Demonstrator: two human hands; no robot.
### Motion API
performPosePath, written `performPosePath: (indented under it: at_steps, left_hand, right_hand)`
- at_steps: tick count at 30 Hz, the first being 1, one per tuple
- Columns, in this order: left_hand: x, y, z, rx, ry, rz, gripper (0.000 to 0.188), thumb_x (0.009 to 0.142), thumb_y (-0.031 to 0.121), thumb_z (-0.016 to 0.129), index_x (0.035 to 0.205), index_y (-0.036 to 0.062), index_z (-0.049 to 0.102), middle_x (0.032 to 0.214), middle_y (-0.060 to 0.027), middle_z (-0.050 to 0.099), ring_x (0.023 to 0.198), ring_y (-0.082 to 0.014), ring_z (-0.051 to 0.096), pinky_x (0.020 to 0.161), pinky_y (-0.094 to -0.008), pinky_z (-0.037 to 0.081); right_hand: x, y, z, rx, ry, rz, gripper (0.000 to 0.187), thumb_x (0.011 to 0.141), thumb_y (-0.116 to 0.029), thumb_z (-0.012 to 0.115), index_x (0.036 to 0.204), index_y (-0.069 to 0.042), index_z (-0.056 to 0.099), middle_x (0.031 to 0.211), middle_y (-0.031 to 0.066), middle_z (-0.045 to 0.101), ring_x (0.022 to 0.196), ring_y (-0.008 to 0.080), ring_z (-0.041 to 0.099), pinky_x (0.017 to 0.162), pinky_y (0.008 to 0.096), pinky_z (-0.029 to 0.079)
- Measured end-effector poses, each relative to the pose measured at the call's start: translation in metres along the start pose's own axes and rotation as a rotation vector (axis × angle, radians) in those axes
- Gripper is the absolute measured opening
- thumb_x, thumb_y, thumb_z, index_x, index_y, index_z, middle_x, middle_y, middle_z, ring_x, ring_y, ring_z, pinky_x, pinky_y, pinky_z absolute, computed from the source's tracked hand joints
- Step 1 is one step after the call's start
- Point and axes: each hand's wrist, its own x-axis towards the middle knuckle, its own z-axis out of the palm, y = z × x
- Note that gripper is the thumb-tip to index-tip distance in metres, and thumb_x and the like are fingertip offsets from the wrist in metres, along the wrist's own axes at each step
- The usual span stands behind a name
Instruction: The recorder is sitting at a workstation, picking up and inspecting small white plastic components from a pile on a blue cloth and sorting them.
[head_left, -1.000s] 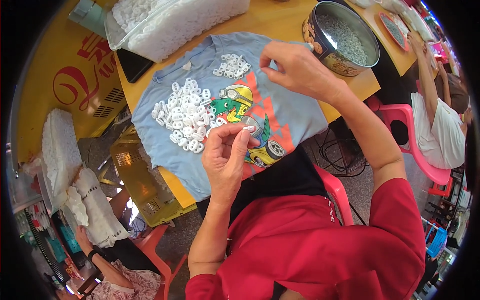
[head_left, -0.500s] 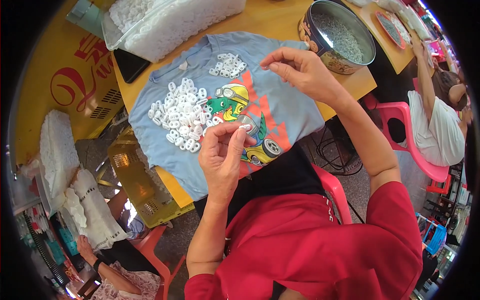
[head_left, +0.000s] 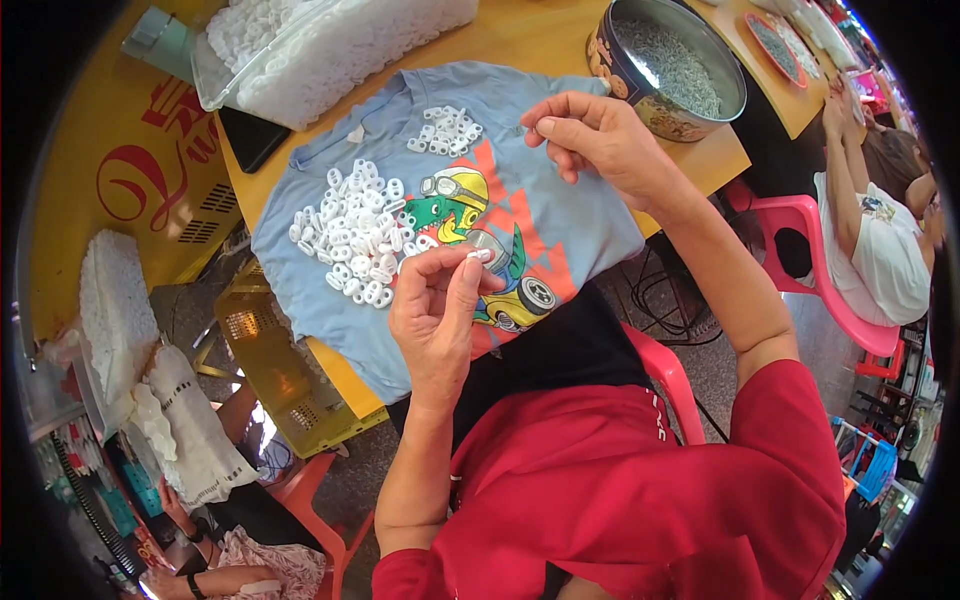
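My left hand [head_left: 432,312] pinches a small white oval plastic piece [head_left: 482,256] between thumb and forefinger, above a blue-grey T-shirt [head_left: 330,335] with a cartoon print. My right hand [head_left: 598,140] is raised over the shirt's far right part, thumb and forefinger closed together; whatever they hold is too small to make out. On the shirt, left of centre, lies a large pile of white oval plastic pieces with two holes [head_left: 352,228]. Farther back is a smaller pile of white plastic pieces [head_left: 446,131].
A round tin [head_left: 665,118] full of small metal parts stands at the back right. A clear bin [head_left: 345,50] of white pieces and a black phone-like slab [head_left: 252,138] are at the back left. A yellow crate [head_left: 250,325] sits below left. People sit on both sides.
My right hand's lower fingers have shifted, while its fingertips stay in nearly the same place. My left hand keeps the white piece and has moved slightly left. People on both sides moved their arms.
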Motion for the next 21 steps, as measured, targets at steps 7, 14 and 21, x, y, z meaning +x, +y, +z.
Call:
performPosePath:
  at_steps: [7,14,21]
  left_hand:
    - [0.001,-0.001,-0.001,-0.006,0.019,0.023,0.010,0.095,0.005,0.058,0.102,-0.0021,0.056,0.098,-0.0137,0.067,0.076,-0.0160,0.064,0.073,-0.0266,0.050]
    - [0.000,0.000,-0.003,-0.012,0.033,0.009,0.010,0.095,0.004,0.058,0.103,-0.0022,0.056,0.098,-0.0145,0.067,0.076,-0.0169,0.064,0.074,-0.0281,0.050]
    - [0.003,0.001,-0.004,-0.118,0.018,0.038,0.011,0.095,0.004,0.058,0.104,-0.0012,0.054,0.096,-0.0099,0.066,0.077,-0.0139,0.063,0.072,-0.0260,0.050]
  right_hand:
    - [-0.010,-0.007,0.007,0.301,-0.017,0.111,0.028,0.093,-0.017,0.064,0.116,-0.001,0.062,0.094,0.0005,0.063,0.067,0.0023,0.052,0.060,0.0208,0.047]
    - [-0.021,-0.005,0.024,0.686,-0.138,0.220,0.030,0.093,-0.014,0.064,0.119,-0.001,0.060,0.094,-0.0003,0.062,0.067,0.0043,0.052,0.062,0.0211,0.047]
    - [-0.037,-0.002,0.052,0.430,-0.143,0.096,0.026,0.093,-0.013,0.064,0.114,0.002,0.063,0.093,0.0019,0.065,0.068,0.0055,0.055,0.063,0.0213,0.047]
